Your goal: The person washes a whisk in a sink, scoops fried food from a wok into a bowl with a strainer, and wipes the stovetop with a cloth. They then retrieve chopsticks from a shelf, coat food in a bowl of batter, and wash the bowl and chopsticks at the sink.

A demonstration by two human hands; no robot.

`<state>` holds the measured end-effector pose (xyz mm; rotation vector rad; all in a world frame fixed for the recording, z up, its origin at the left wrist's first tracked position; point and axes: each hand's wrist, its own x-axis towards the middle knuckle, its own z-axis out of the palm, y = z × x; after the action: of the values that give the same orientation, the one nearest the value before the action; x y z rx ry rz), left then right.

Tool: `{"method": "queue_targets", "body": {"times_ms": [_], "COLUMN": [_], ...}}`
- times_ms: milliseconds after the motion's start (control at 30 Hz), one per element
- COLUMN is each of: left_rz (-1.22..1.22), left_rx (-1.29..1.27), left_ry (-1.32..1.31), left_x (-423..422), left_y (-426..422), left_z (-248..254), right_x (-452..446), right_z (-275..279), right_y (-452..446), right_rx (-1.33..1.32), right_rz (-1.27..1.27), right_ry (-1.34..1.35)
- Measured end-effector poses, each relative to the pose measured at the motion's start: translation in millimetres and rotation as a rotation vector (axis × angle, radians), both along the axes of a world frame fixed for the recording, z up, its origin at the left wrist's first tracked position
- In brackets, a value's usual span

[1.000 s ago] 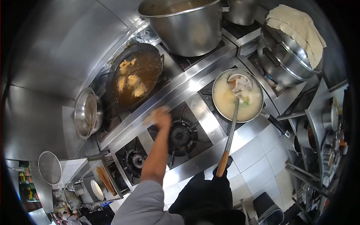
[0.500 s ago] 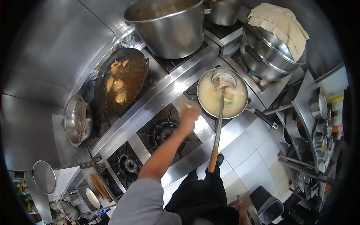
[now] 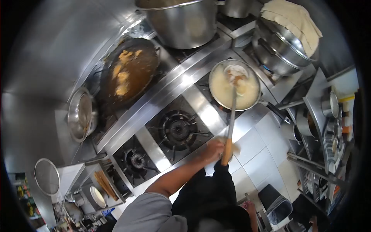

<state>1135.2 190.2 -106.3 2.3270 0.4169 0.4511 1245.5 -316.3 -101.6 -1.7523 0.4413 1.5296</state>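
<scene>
"Burners first: how many show in front?"

"Two, a larger burner and a smaller burner. Behind them I count one wok of frying pieces at upper left, and one pan of pale liquid right of centre, with one ladle in it. Three tall pots line the top of the frame."

"And your arms?"

"My left arm comes up from the bottom edge, bent at the elbow, forearm slanting up and right. My left hand is palm down with curled fingers, beside the ladle's wooden handle. My right hand hangs low, right of my dark trousers, well apart from the left."

"Where's the pale thing?"

"That pale thing is just beyond my left fingers, partly behind the handle, at the stove's front edge. Blur hides how firmly my left hand closes, and I can't tell whether my right is open."
</scene>
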Motion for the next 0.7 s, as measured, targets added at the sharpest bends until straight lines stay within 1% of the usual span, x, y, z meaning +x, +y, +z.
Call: {"method": "queue_targets", "body": {"times_ms": [33,67,100,133,167,200,233,267,300,333,367,433,467,500,567,600,633,667,700], "left_rz": [0.006,0.085,0.156,0.311,0.478,0.582,0.767,0.772,0.769,0.737,0.71,0.66,0.592,0.586,0.584,0.568,0.553,0.486,0.422], "left_rx": [-0.052,-0.015,0.021,0.103,0.065,0.23,0.148,-0.003,-0.013,0.097,0.204,0.313,-0.012,0.279,0.127,0.073,0.021,0.029,0.04], "left_ry": [-0.033,-0.015,-0.002,0.166,0.337,0.084,0.111,0.376,0.39,0.434,0.47,0.461,0.489,0.424,0.312,0.357,0.403,0.362,0.317], "left_x": [-19,-43,-73,-104,-127,-189,-227,-271,-290,-306,-318,-323,-298,-293,-259,-251,-242,-233,-226], "left_y": [-5,7,29,60,95,138,169,204,192,181,166,89,39,-24,-103,-119,-135,-134,-129], "left_z": [23,38,57,90,128,79,85,81,62,42,20,-37,-2,-23,2,9,14,23,27], "right_x": [5,8,9,9,9,8,8,6,1,-4,-7,-15,-16,-23,-46,-52,-59,-67,-72], "right_z": [5,18,30,43,51,50,45,40,38,31,7,-1,-2,4,20,23,26,29,28], "right_y": [12,33,52,68,77,79,76,71,68,67,40,19,15,18,16,14,10,8,6], "right_rx": [0.013,0.026,0.028,0.048,0.064,0.055,0.063,0.068,0.028,-0.006,0.029,-0.024,-0.068,-0.063,-0.052,-0.053,-0.051,-0.046,-0.041], "right_rz": [-0.037,-0.081,-0.071,-0.07,-0.066,-0.056,-0.01,0.032,0.065,0.092,0.083,0.027,-0.023,-0.025,-0.057,-0.061,-0.003,0.052,0.047], "right_ry": [-0.05,-0.105,-0.095,-0.157,-0.22,-0.213,-0.163,-0.111,-0.075,-0.045,-0.019,0.031,0.078,0.07,-0.036,-0.045,-0.069,-0.092,-0.103]}}
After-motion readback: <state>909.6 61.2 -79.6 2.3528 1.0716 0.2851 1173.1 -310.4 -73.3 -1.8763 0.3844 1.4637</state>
